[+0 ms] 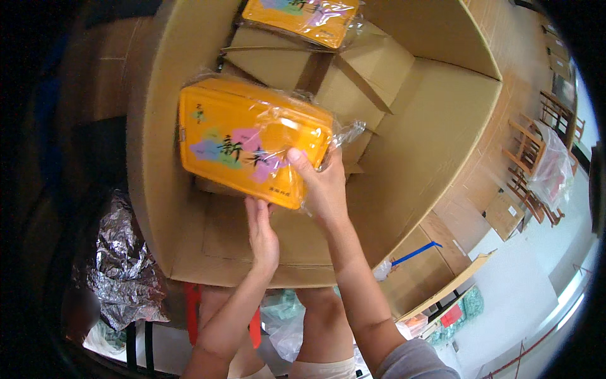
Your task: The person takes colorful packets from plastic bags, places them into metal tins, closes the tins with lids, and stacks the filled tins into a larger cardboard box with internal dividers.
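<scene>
A yellow-orange rectangular case [227,118] in clear plastic wrap is held tilted inside a large cardboard box [426,118]. Its face bears printed writing over coloured patches. My right hand [326,184] grips the right end, thumb on the face and fingers out of sight behind it. Under the lower edge, my left hand [262,232] supports the case with its fingertips, partly hidden beneath. A second wrapped yellow-orange case [303,21] lies at the far side of the box, cut off by the top of the view. Folded cardboard pieces [369,80] fill the space between the two.
Crumpled silver foil material [120,265] lies left of the box. To the right are another cardboard carton [421,260] with a blue strip [416,253] on it, a smaller carton [504,215] and wooden chairs [528,142]. A plastic bag [286,327] sits by my legs.
</scene>
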Tool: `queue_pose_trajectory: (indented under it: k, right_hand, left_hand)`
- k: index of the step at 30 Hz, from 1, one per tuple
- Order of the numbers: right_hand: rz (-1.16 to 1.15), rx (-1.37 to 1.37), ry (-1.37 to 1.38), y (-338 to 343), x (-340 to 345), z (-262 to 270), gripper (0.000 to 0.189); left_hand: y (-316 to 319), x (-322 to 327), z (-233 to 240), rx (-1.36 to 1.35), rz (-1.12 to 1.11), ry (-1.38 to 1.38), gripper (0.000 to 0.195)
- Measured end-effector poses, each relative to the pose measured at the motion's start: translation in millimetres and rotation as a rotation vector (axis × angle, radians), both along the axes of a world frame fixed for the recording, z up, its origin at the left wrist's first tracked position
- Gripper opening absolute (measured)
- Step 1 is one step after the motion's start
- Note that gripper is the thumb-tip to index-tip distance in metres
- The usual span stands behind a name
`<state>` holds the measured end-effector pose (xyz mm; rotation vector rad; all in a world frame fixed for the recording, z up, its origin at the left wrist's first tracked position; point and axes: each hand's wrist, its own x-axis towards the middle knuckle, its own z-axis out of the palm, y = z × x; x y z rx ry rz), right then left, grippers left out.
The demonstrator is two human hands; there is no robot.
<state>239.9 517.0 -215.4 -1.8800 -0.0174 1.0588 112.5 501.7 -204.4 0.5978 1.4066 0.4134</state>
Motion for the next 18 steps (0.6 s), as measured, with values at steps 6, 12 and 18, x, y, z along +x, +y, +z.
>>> queue_pose_trajectory:
  k: [6,12,18]
  right_hand:
    - [-0.206,0.186,0.021,-21.8,37.6,67.3,0.059]
    - [-0.412,0.149,-0.185,-61.1,147.5,87.0,0.054]
    - [-0.454,0.048,-0.397,-46.9,259.6,-6.3,0.045]
  left_hand:
    - [-3.9,-5.0,-2.7,0.061,-0.041,0.068,0.048]
    - [-8.2,-0.8,-1.9,0.091,-0.068,0.033,0.041]
    - [-13.0,1.9,-3.7,0.08,-0.103,0.002,0.039]
